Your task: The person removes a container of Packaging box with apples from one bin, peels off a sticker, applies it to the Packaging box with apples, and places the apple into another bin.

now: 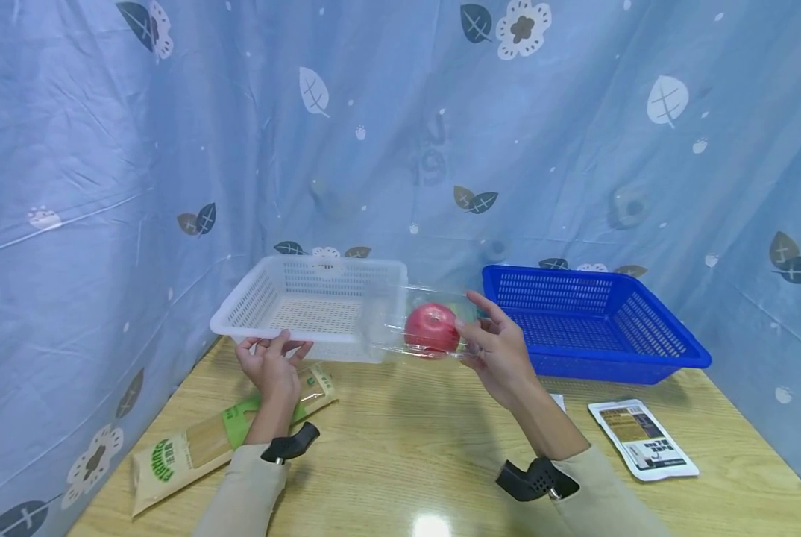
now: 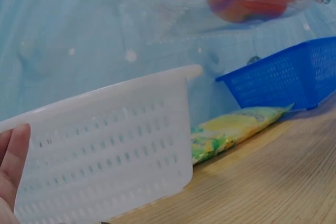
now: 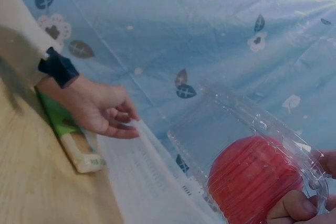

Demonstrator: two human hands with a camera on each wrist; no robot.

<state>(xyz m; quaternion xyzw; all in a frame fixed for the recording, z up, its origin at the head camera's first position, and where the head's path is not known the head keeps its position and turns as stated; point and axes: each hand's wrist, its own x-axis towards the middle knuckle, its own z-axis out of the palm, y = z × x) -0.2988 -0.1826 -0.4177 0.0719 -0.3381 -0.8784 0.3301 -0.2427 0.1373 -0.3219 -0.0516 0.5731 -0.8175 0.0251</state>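
Observation:
My left hand [image 1: 271,365] grips the front rim of a white plastic basket [image 1: 353,347], which sits at the back left with its holed inside showing. In my right hand [image 1: 501,350] is a clear plastic container [image 1: 385,317], pinched by its right end between thumb and fingers. A round red fruit [image 1: 431,328] lies inside it, glossy behind the plastic. The container is raised above the table and overlaps the basket's right end in the head view. From the right wrist, the container [image 3: 197,121] appears tilted, with the red fruit [image 3: 252,179] near my fingertips.
A blue basket [image 1: 642,369] stands at the back right. Under my left forearm lies a long noodle packet [image 1: 206,444]; a white pouch [image 1: 644,440] lies front right. Between the baskets, a yellow-green packet [image 2: 231,129] rests on the table. A blue curtain [image 1: 387,149] hangs behind.

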